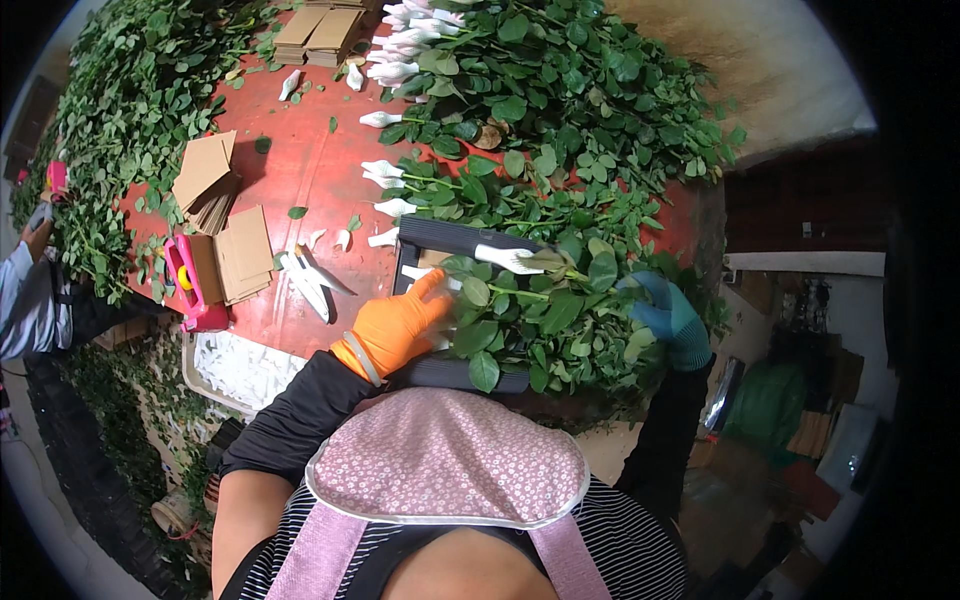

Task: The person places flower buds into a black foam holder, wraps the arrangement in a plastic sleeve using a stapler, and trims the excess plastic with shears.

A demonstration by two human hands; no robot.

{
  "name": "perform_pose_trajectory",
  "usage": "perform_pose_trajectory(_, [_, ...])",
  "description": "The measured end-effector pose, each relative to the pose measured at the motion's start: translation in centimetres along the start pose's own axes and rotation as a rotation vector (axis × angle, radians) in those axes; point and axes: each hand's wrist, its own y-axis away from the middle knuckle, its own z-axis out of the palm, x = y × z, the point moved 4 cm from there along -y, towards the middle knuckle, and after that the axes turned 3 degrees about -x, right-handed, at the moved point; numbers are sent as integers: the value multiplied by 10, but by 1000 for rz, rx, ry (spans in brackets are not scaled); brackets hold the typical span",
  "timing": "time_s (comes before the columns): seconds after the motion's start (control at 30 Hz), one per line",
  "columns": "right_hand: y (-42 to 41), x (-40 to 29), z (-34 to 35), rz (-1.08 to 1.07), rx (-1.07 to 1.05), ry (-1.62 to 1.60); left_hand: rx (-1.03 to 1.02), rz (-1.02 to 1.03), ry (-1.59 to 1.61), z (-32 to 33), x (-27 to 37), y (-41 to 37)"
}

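Observation:
My left hand (pixel 401 322), in an orange glove, lies over the left end of a black ridged tray (pixel 469 234), beside flower heads in white mesh sleeves. Leaves and glare hide whether its fingertips hold anything. My right hand (pixel 670 313), in a teal glove, is at the right, at the stem ends of the leafy stems (pixel 559 307) that lie across the tray; its fingers are curled and partly behind leaves. One white-sleeved flower head (pixel 510 259) rests near the tray's far wall. Further sleeved stems (pixel 480 191) lie beyond the tray, heads to the left.
On the red table (pixel 300 172) are cardboard pieces (pixel 244 255), a pink tape dispenser (pixel 191 289), white-handled pruning shears (pixel 309 281) and leafy stem piles (pixel 585 90). A bin of white sleeves (pixel 244 367) stands at the near left edge. Another person's arm (pixel 22 277) is at the far left.

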Motion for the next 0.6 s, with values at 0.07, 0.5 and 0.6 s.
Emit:
perform_pose_trajectory(0.07, [13, -5, -11, 22, -17, -128, 18, 28, 18, 1, -2, 1])
perform_pose_trajectory(0.5, [-17, -50, 65, -228, -20, 177, 38, 50, 52, 0, 2, -1])
perform_pose_trajectory(0.6, [-55, -7, 88, -240, -77, 871, 25, 41, 78, -2, 3, -1])
